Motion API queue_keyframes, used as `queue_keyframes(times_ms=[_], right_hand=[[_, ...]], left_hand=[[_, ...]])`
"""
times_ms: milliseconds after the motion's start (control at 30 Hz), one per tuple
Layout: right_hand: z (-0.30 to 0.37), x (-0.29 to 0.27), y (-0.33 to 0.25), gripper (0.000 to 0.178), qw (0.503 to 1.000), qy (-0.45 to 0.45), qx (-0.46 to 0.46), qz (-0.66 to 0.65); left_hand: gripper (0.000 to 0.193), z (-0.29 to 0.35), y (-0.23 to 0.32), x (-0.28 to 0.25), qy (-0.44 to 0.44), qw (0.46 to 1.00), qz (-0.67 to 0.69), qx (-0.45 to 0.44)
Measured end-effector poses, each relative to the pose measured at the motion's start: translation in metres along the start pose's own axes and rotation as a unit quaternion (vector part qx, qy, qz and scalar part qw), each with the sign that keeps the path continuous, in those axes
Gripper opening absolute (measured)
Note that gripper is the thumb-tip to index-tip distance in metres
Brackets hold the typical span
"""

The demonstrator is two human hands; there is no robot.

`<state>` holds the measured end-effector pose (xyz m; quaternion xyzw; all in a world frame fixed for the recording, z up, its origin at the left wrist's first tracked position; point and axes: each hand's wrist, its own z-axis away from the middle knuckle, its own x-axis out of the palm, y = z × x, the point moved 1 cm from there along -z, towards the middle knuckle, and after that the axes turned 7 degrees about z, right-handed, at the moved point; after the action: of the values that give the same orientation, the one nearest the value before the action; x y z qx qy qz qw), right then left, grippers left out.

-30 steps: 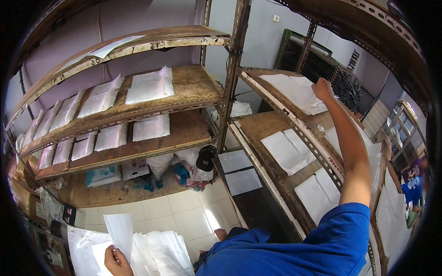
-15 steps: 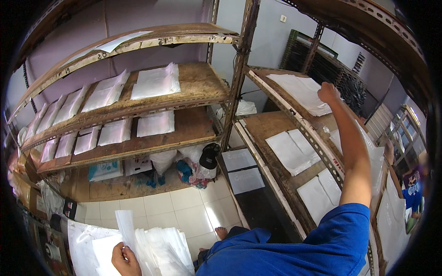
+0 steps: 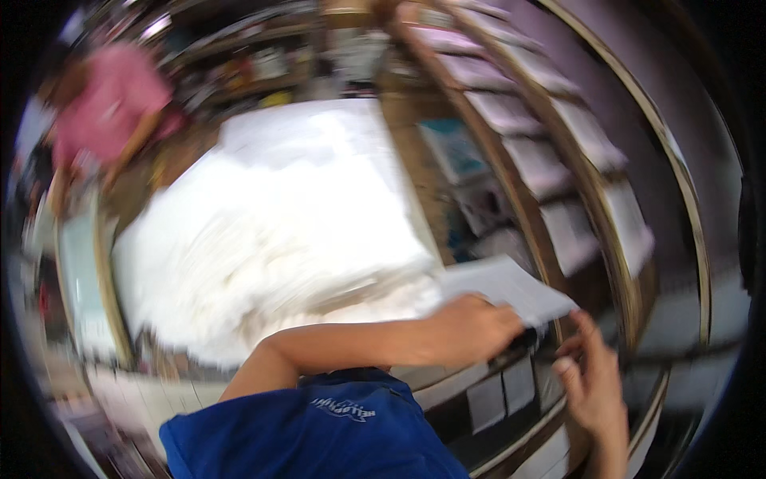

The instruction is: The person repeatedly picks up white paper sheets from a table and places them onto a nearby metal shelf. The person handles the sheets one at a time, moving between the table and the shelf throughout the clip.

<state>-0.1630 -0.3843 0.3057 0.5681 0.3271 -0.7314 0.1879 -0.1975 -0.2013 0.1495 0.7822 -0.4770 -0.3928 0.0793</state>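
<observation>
My left hand (image 3: 475, 329) reaches across in front of me, fingers curled closed on the near edge of a thin white sheet (image 3: 507, 287). At the sheet's right corner is my right hand (image 3: 592, 375), its thumb and fingers apart. One fingertip meets or nearly meets that corner; blur hides which. Left of the sheet a big heap of white sheets (image 3: 279, 215) covers a table and looks overexposed.
On the right, tilted shelves (image 3: 594, 184) carry rows of white stacks. A person in a pink shirt (image 3: 116, 100) is at the far left, near a pale glass-like panel (image 3: 86, 271). Below my hands are lower shelves with sheets (image 3: 487, 403).
My view has swung left from the shelves to the table heap. My right hand has left the stack on the upper shelf; both hands are now near one white sheet.
</observation>
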Motion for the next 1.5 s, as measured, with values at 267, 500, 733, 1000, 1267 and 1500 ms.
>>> queue_keyframes(times_ms=[267, 500, 733, 1000, 1267, 1500], right_hand=[[-0.039, 0.009, -0.062, 0.034, 0.998, -0.018, -0.049, 0.040], [-0.066, -0.016, -0.056, 0.043, 0.992, 0.062, 0.055, 0.097], [-0.074, -0.016, -0.046, 0.041, 0.991, 0.092, 0.072, 0.059], [-0.072, -0.021, -0.015, 0.039, 0.977, 0.088, 0.029, 0.191], [-0.055, -0.029, -0.016, 0.043, 0.988, 0.072, 0.073, 0.120], [-0.040, -0.032, -0.031, 0.039, 0.983, 0.055, 0.109, 0.136]], left_hand=[[0.019, 0.024, 0.040, -0.032, 0.165, 0.985, 0.039, -0.004], [0.026, 0.113, 0.042, -0.096, 0.155, 0.972, 0.071, -0.159], [0.019, 0.188, 0.055, -0.142, 0.252, 0.871, 0.079, -0.415], [0.016, 0.204, 0.056, -0.186, 0.313, 0.845, -0.157, -0.404], [0.018, 0.232, 0.008, -0.257, 0.283, 0.780, -0.360, -0.427], [0.028, 0.253, -0.136, -0.297, 0.152, 0.765, -0.297, -0.551]])
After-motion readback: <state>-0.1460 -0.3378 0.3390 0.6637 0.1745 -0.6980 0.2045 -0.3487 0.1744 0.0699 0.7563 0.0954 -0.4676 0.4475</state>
